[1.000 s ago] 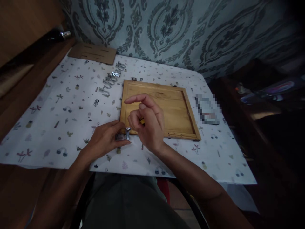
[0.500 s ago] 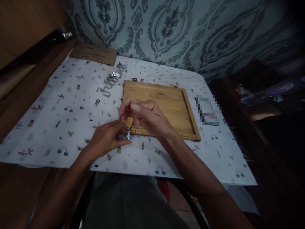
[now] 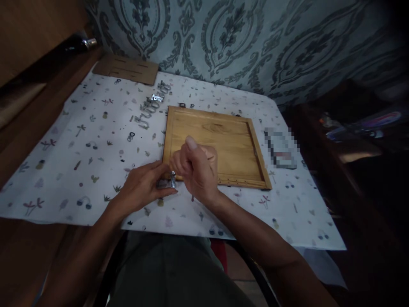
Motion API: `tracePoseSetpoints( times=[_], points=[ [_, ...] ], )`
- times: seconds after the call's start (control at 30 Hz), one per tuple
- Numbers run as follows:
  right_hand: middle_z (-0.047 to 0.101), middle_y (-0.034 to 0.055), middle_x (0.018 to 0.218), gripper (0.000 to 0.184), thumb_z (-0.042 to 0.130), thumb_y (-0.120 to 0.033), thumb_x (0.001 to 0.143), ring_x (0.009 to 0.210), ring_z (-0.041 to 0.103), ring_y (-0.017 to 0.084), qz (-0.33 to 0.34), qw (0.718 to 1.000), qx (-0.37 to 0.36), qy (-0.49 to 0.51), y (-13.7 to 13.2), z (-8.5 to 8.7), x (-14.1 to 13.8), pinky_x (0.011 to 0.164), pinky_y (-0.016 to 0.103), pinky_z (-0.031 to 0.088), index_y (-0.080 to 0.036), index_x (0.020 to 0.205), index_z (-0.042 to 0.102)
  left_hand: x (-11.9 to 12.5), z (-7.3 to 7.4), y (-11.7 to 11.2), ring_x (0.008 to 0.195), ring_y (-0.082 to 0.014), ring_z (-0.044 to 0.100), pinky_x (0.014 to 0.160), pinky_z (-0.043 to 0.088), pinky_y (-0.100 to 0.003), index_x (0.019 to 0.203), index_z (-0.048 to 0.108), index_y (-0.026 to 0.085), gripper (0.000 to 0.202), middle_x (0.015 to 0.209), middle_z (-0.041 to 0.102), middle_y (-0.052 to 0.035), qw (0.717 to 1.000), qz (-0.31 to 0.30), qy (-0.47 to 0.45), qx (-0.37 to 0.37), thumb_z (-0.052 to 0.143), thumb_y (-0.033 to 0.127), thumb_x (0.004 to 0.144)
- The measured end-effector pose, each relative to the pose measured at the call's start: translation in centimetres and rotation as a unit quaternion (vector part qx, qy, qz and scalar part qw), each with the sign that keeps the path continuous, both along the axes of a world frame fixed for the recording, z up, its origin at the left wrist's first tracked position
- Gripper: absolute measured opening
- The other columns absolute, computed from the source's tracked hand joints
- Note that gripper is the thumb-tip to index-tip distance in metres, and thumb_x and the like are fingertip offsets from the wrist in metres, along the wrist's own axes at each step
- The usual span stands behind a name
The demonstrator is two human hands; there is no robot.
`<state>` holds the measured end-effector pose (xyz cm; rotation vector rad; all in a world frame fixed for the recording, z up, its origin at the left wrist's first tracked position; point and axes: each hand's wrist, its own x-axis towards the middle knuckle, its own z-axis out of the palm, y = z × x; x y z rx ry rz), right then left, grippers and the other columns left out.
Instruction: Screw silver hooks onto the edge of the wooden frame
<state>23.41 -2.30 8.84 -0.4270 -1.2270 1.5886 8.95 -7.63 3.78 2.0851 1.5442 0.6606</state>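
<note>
A: While the left hand pinches a shiny metal fitting at the eight-o'clock corner of the wooden panel, what about the right?

B: Right hand curled into a fist, at the fitting's two o'clock! Holding anything? Can't tell, the fingers hide it.

A: And the loose metal pieces?

B: Rowed up on the patterned cloth, out past the panel's ten o'clock!

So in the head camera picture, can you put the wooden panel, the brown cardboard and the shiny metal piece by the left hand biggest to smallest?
1. Wooden panel
2. Brown cardboard
3. Shiny metal piece at the left hand, easily smallest
</note>
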Motion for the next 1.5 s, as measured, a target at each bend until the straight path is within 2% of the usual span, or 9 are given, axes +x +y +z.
tracePoseSetpoints(
  times=[0.13, 0.27, 0.37, 0.57, 0.9, 1.27, 1.37, 1.43, 1.5],
  points=[
    [0.027, -0.0078, 0.044, 0.064, 0.061, -0.049, 0.097, 0.04, 0.022, 0.005, -0.05, 0.999, 0.012, 0.014, -0.6, -0.3, -0.2, 0.044, 0.026, 0.019, -0.019, 0.049, 0.032, 0.0, 0.0, 0.1, 0.088, -0.0227, 0.069, 0.072, 0.051, -0.031, 0.108, 0.065, 0.021, 0.04, 0.097, 0.07, -0.0025, 1.0, -0.006, -0.009, -0.011, 0.071, 0.056, 0.088],
    [0.025, -0.0081, 0.044, 0.065, 0.06, -0.054, 0.097, 0.04, 0.021, 0.005, -0.023, 0.999, 0.017, 0.02, -0.4, -0.3, -0.2, 0.043, 0.025, 0.018, -0.019, 0.049, 0.031, 0.0, 0.0, 0.1, 0.088, -0.0224, 0.068, 0.073, 0.049, -0.031, 0.108, 0.065, 0.022, 0.038, 0.097, 0.07, -0.0016, 1.0, -0.005, -0.007, -0.013, 0.073, 0.053, 0.087],
    [0.025, -0.0082, 0.042, 0.068, 0.061, -0.057, 0.095, 0.039, 0.021, 0.005, -0.014, 1.0, 0.015, 0.009, -0.1, 0.6, 0.3, 0.042, 0.025, 0.019, -0.019, 0.048, 0.029, 0.0, 0.2, 0.0, 0.087, -0.0212, 0.067, 0.072, 0.048, -0.03, 0.107, 0.065, 0.022, 0.037, 0.096, 0.069, -0.0008, 1.0, -0.002, 0.002, -0.011, 0.075, 0.051, 0.087],
    [0.018, -0.0086, 0.038, 0.074, 0.062, -0.064, 0.09, 0.036, 0.016, 0.005, -0.077, 0.997, 0.018, 0.0, 0.7, 2.3, 1.2, 0.04, 0.026, 0.018, -0.021, 0.044, 0.023, 0.0, 0.2, 0.0, 0.076, -0.0176, 0.063, 0.065, 0.043, -0.028, 0.102, 0.064, 0.021, 0.037, 0.088, 0.066, 0.0018, 1.0, 0.001, -0.003, 0.006, 0.078, 0.051, 0.084],
    [0.021, -0.0085, 0.036, 0.076, 0.063, -0.071, 0.085, 0.035, 0.018, 0.005, -0.047, 0.999, -0.026, -0.009, 1.3, 1.0, 0.5, 0.039, 0.026, 0.019, -0.022, 0.042, 0.025, 0.1, 0.5, 0.1, 0.072, -0.0167, 0.061, 0.062, 0.044, -0.028, 0.1, 0.065, 0.022, 0.038, 0.083, 0.063, 0.0016, 1.0, 0.0, 0.011, 0.008, 0.071, 0.058, 0.087],
    [0.022, -0.0081, 0.037, 0.073, 0.063, -0.067, 0.087, 0.037, 0.02, 0.006, -0.039, 0.999, -0.016, -0.013, 1.2, 0.5, 0.5, 0.04, 0.026, 0.021, -0.022, 0.042, 0.027, 0.1, 0.4, 0.1, 0.071, -0.0171, 0.061, 0.062, 0.041, -0.027, 0.103, 0.064, 0.022, 0.036, 0.085, 0.066, 0.0008, 1.0, 0.0, 0.005, 0.011, 0.078, 0.049, 0.085],
    [0.032, -0.0075, 0.043, 0.06, 0.065, -0.056, 0.091, 0.041, 0.027, 0.007, 0.001, 1.0, -0.011, -0.02, 1.5, 0.2, 0.9, 0.045, 0.025, 0.026, -0.021, 0.048, 0.04, 0.1, 0.5, 0.1, 0.073, -0.0179, 0.062, 0.063, 0.041, -0.027, 0.101, 0.064, 0.021, 0.035, 0.084, 0.065, 0.0016, 1.0, 0.001, 0.0, 0.006, 0.078, 0.049, 0.084],
    [0.04, -0.0073, 0.05, 0.04, 0.066, -0.047, 0.093, 0.047, 0.033, 0.008, 0.061, 0.997, -0.012, -0.046, 2.0, 0.2, 1.4, 0.049, 0.023, 0.03, -0.02, 0.064, 0.059, 0.1, 0.5, 0.1, 0.074, -0.0183, 0.062, 0.064, 0.042, -0.028, 0.098, 0.064, 0.021, 0.033, 0.084, 0.065, 0.0018, 1.0, 0.003, 0.002, 0.0, 0.078, 0.049, 0.084],
    [0.048, -0.0056, 0.058, 0.027, 0.063, -0.042, 0.095, 0.054, 0.041, 0.009, 0.113, 0.991, 0.005, -0.077, 2.6, 0.4, 1.9, 0.055, 0.023, 0.036, -0.021, 0.08, 0.07, 0.1, 0.5, 0.0, 0.076, -0.0188, 0.064, 0.065, 0.043, -0.028, 0.098, 0.064, 0.022, 0.032, 0.087, 0.067, 0.0017, 1.0, 0.003, 0.006, -0.001, 0.077, 0.048, 0.085]
  ],
)
